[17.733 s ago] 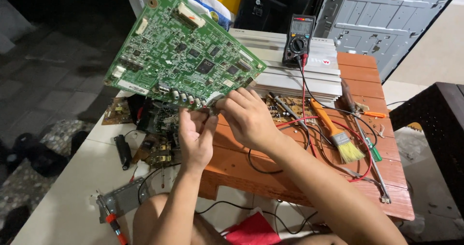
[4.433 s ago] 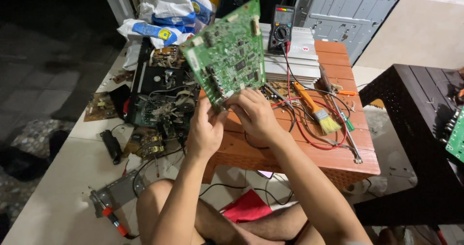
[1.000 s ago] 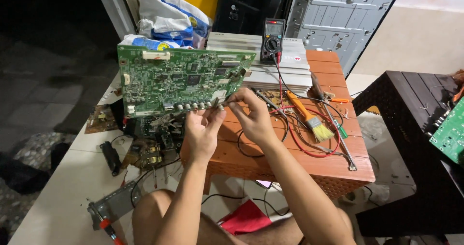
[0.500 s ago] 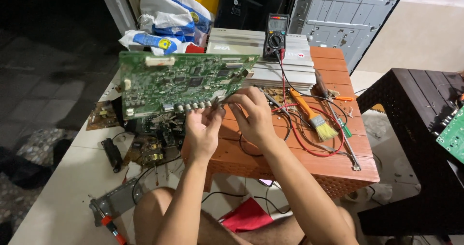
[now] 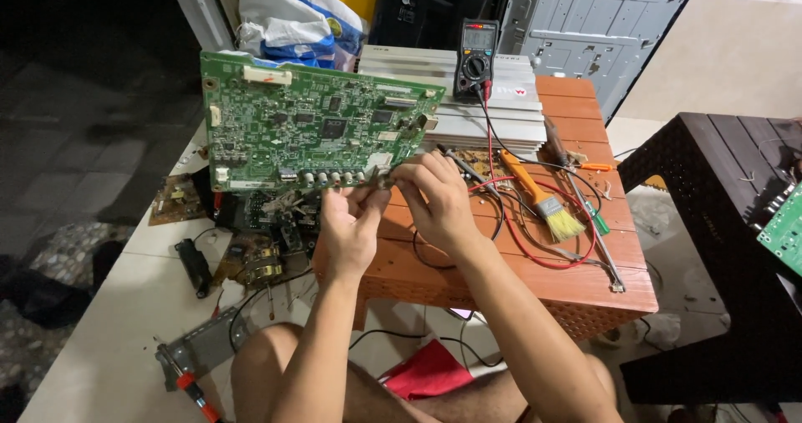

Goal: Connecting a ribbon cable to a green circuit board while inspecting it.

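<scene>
both hands, left (image 5: 349, 233) and right (image 5: 439, 199), have fingers pinching the lower edge of the board (image 5: 313, 126), held upright above the bench (image 5: 585, 264), component side facing the camera for inspection

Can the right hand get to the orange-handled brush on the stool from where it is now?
Probably yes. The right hand is pinching the green circuit board, so it must let go first. The brush lies just beside it on the orange stool, with only loose red and black wires around it.
</scene>
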